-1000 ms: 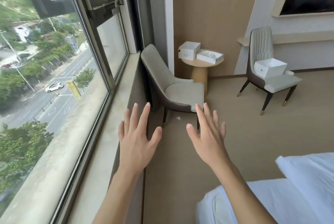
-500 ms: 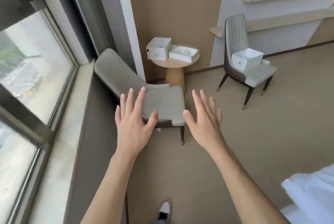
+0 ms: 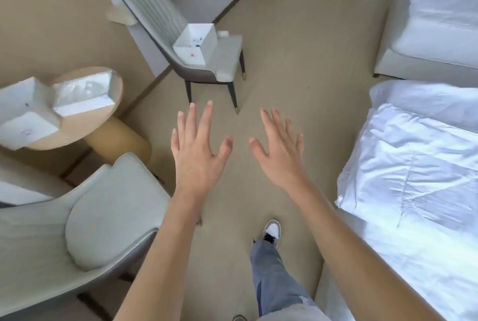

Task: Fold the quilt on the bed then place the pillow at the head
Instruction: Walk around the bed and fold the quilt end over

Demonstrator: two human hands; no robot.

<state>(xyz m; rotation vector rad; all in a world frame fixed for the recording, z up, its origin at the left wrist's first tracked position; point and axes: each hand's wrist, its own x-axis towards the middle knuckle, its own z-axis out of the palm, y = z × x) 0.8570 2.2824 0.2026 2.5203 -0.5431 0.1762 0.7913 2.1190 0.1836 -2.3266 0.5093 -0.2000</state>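
Note:
A white quilt (image 3: 413,178) lies rumpled over the near bed (image 3: 424,263) along the right side. My left hand (image 3: 198,150) and my right hand (image 3: 280,150) are held out side by side over the beige carpet, palms down, fingers spread, holding nothing. Both hands are well left of the quilt and touch nothing. No pillow is plainly visible.
A grey chair (image 3: 85,227) stands close at the lower left, beside a round wooden side table (image 3: 77,126) carrying white boxes. Another grey chair (image 3: 207,62) with an open white box (image 3: 196,43) stands ahead. A second bed (image 3: 439,18) fills the upper right. My leg and shoe (image 3: 271,232) are below.
The view has swung right and downward, away from the window toward the floor and beds. The quilt now fills the right side. Both hands stay spread and empty.

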